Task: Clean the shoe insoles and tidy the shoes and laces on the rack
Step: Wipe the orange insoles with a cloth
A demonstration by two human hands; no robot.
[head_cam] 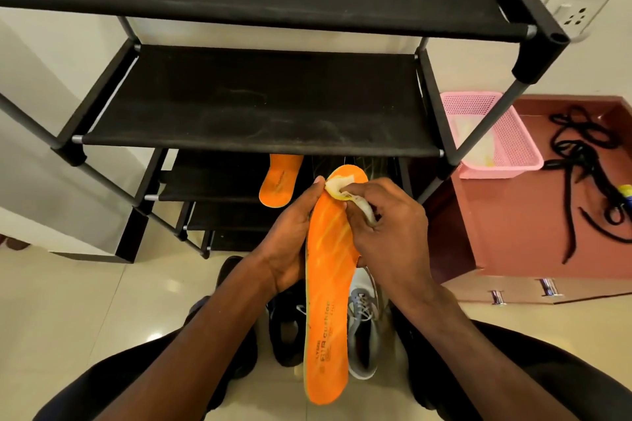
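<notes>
The wiping step is in hand: the orange insole [328, 284] is gripped by the left hand [290, 236], while a damp cloth [345, 196] is pinched at its toe end by the right hand [383, 225]. Next—strokes toward the heel are called for. Beyond the fingers a second insole [278, 181] lies on the rack shelf [212, 188]; black laces [588, 161] wait on the cabinet [513, 215].

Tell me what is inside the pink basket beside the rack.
Inside the pink basket lies something pale, white with a yellowish tinge, perhaps cloth or wipes; I cannot tell which. The rack's post crosses in front, and the basket's near wall hides the rest of the bottom.
</notes>
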